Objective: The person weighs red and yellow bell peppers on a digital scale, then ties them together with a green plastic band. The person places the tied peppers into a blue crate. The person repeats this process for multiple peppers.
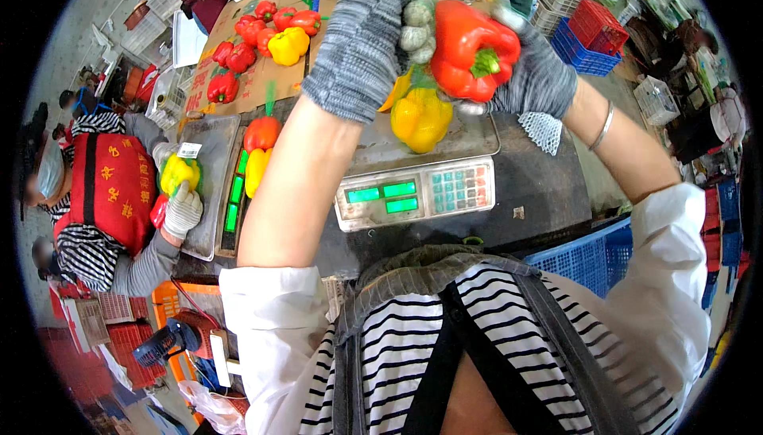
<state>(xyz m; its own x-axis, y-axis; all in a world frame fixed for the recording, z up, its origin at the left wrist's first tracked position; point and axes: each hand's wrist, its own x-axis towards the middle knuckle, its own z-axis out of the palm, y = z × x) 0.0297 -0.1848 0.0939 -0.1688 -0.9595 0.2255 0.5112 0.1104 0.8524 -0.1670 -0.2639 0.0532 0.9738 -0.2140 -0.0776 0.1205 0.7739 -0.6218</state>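
A red bell pepper [471,47] with a green stem is raised over the scale, between my two gloved hands. My right hand [530,71] is closed around its far side. My left hand [420,26], in a grey knitted glove, is at the pepper's left side; its fingers are curled, and what they hold is unclear. Just below is a yellow bell pepper [422,120] in netting, with another yellow piece partly hidden behind my left wrist. White foam netting [542,131] hangs below my right wrist. The digital weighing scale [417,192] has lit green displays.
Red peppers [241,58] and a yellow pepper [288,46] lie on cardboard [262,83]. A co-worker at left handles a yellow pepper [179,172] over a second scale [205,226]. A blue basket [587,259] is at right, a heat gun [170,339] at lower left.
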